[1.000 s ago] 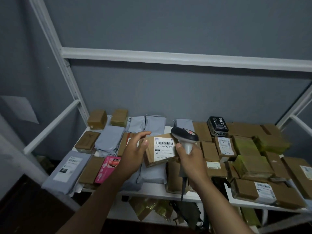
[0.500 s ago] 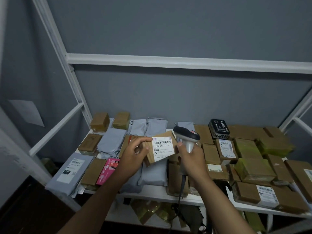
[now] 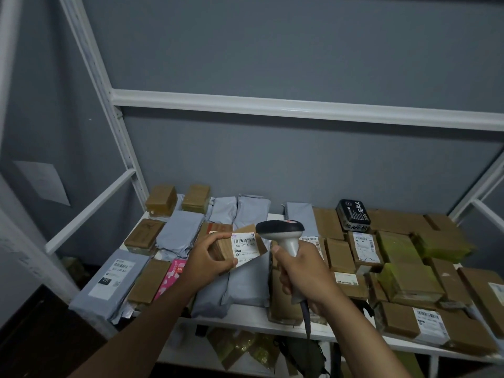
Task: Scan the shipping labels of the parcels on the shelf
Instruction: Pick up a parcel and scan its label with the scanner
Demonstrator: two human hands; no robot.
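I face a flat, matte blue-grey painted wall [image 3: 286, 50] that fills most of my view. In front of it stands a white metal shelving frame [image 3: 300, 107]: one horizontal rail crosses at about my chest height, a perforated white upright post [image 3: 109, 105] slants up on the left, and a shorter white side rail [image 3: 90, 211] runs toward me from that post. Another white upright [image 3: 480, 184] rises at the right edge. The white shelf board [image 3: 245, 321] shows along its front edge. A pale sheet of paper [image 3: 43, 184] is stuck to the left wall. The light is dim and even, and the floor at lower left is dark.
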